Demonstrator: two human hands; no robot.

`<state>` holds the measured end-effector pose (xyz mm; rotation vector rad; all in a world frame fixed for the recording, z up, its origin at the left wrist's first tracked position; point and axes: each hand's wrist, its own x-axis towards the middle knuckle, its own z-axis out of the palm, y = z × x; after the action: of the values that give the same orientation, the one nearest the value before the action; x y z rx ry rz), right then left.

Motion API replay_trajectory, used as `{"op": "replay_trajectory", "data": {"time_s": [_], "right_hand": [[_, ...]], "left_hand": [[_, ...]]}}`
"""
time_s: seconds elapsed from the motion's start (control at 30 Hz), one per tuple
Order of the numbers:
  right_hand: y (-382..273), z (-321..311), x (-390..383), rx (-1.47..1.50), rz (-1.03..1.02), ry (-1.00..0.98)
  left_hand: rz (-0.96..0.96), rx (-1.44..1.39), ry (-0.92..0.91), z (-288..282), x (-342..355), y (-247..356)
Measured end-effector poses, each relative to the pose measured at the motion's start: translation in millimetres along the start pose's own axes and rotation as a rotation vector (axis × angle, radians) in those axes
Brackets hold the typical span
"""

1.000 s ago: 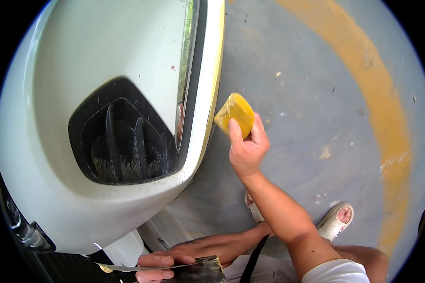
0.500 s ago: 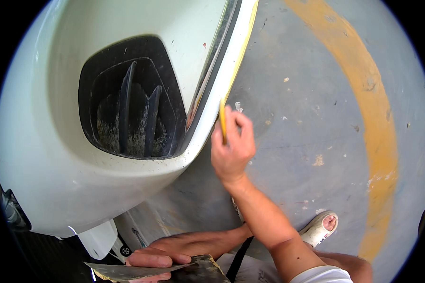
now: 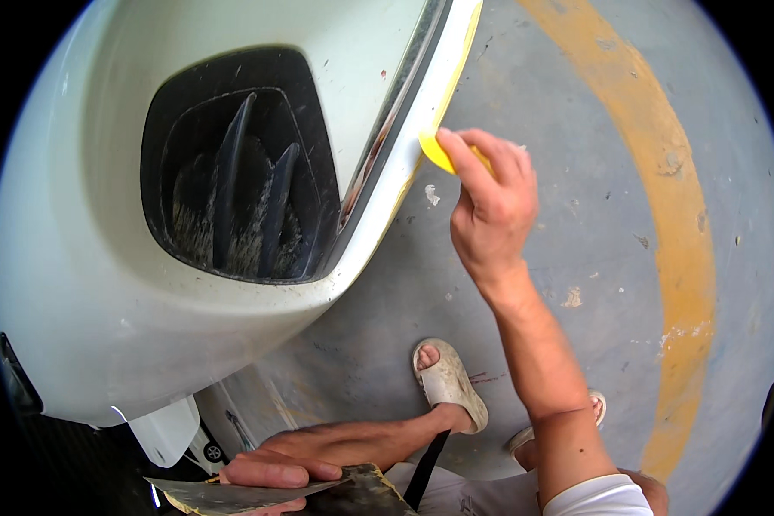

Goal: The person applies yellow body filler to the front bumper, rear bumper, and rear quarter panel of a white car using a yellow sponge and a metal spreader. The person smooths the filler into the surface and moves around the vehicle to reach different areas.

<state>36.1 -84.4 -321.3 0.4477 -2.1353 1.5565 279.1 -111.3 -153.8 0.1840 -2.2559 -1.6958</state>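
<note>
My right hand (image 3: 497, 202) pinches a yellow plastic spreader (image 3: 436, 153) and holds its edge against the lower lip of a white car bumper (image 3: 232, 322). A thin band of yellow filler (image 3: 458, 69) runs along that lip, above and below the spreader. Low in the view, my left hand (image 3: 267, 473) grips a thin grey mixing plate (image 3: 361, 497), its fingers closed over the top side. Yellowish crust lines the plate's edges, and its lower part is cut off by the frame.
A black vent surround (image 3: 241, 168) with two fins sits in the bumper. Grey floor (image 3: 568, 232) with paint flecks and an orange curved stripe (image 3: 671, 163) lies to the right. My legs and sandals (image 3: 447, 383) are below. A white car (image 3: 206, 447) stands at lower left.
My right hand has moved up and to the right along the bumper lip, and the spreader has turned so its flat face shows. My left hand has barely moved. One sandal has come into view.
</note>
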Motion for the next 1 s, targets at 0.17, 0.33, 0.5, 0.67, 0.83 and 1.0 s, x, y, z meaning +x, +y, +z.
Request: {"op": "replay_trajectory", "data": {"time_s": [0.17,0.33,0.5,0.67,0.83,1.0], "right_hand": [[-14,6,16,-0.128,-0.082,-0.075],[-45,-5,-22,-0.119,-0.068,-0.232],[-58,-20,-71,0.202,-0.024,-0.376],[-11,2,-80,0.885,0.651,-0.116],[13,36,-44,0.95,0.647,0.163],[11,44,-30,0.779,0.547,0.229]], "left_hand": [[0.04,0.02,0.016,-18,6,25],[0.069,-0.003,-0.002,-45,0,33],[0.135,0.121,0.008,-35,11,35],[0.511,0.363,0.427,-8,17,11],[0.037,0.561,0.448,16,24,41],[-0.028,0.717,0.463,5,10,50]]}}
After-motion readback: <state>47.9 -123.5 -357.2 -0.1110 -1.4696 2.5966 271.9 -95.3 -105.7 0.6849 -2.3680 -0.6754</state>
